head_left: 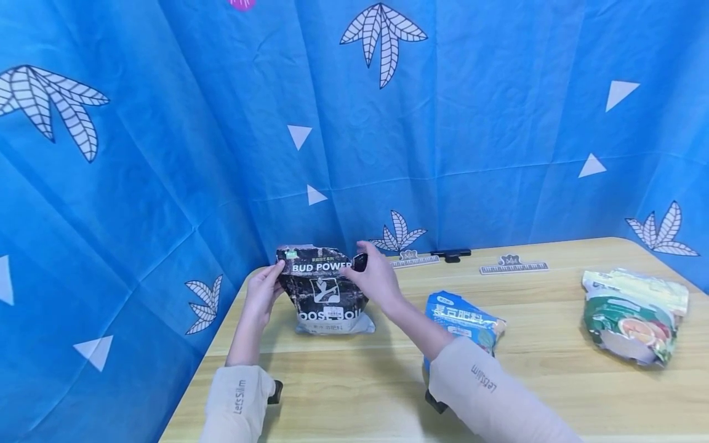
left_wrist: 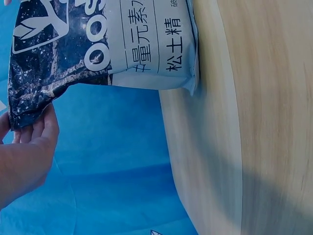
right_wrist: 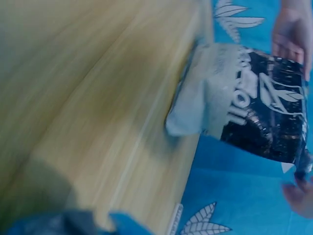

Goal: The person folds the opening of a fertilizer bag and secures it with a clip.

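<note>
A black and pale grey bag of soil fertilizer (head_left: 327, 314), lettered BUD POWER, stands upright at the back left of the table. My left hand (head_left: 261, 292) pinches its upper left corner, thumb in front; the left wrist view shows the fingers (left_wrist: 36, 132) behind that corner. At the upper right corner, my right hand (head_left: 379, 277) holds the bag between thumb and forefinger. The right wrist view is blurred there, with the right hand (right_wrist: 301, 198) at its edge. Under my right forearm lies a blue fertilizer bag (head_left: 456, 317), partly hidden by the sleeve.
A green and cream bag with fruit pictures (head_left: 631, 326) lies at the right of the wooden table (head_left: 343, 394). Along the back edge are two ruler-like clips (head_left: 514, 268) and a black clamp (head_left: 452, 255). A blue patterned curtain (head_left: 487, 111) hangs behind and at the left.
</note>
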A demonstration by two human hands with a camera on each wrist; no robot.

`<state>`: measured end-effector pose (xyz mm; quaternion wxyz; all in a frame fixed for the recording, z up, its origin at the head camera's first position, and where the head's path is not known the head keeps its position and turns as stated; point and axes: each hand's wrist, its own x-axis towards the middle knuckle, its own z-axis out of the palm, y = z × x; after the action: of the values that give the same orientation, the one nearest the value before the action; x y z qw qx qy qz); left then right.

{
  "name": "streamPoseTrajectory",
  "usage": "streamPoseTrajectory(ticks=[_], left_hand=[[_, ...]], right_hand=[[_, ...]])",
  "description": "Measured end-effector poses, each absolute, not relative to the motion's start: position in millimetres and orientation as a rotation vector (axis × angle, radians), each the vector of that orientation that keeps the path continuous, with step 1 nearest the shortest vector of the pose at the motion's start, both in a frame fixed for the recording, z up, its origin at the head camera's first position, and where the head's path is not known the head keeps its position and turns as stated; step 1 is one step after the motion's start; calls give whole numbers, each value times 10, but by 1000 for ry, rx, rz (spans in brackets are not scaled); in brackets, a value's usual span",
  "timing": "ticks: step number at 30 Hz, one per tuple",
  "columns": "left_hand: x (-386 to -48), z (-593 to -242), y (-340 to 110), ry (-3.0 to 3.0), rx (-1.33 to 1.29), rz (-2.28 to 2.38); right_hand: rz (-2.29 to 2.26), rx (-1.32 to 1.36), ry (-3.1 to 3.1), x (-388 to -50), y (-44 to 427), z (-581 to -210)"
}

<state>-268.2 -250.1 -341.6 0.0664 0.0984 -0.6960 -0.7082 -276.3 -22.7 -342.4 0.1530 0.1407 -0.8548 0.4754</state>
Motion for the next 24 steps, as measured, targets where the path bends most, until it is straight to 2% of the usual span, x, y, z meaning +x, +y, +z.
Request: streamPoseTrajectory(ticks=[4,8,19,24], left_hand=[[-2678,-3421,-2491,-2093,294,-2139],[-2675,-3421,-2495,-2073,282,-2153],[-2630,-3341,-2451,-2186,301,-1998],[-2582,-3302,-2401,-2435,150,-1406]], right_hand=[[802,678,-2342,-2739,-232,-3452],[563,848,-2256,-2731,-256,-3502],[716,905,-2432,-2697,-311,-3552],[760,939,-2436,-2696,-317,-3575]])
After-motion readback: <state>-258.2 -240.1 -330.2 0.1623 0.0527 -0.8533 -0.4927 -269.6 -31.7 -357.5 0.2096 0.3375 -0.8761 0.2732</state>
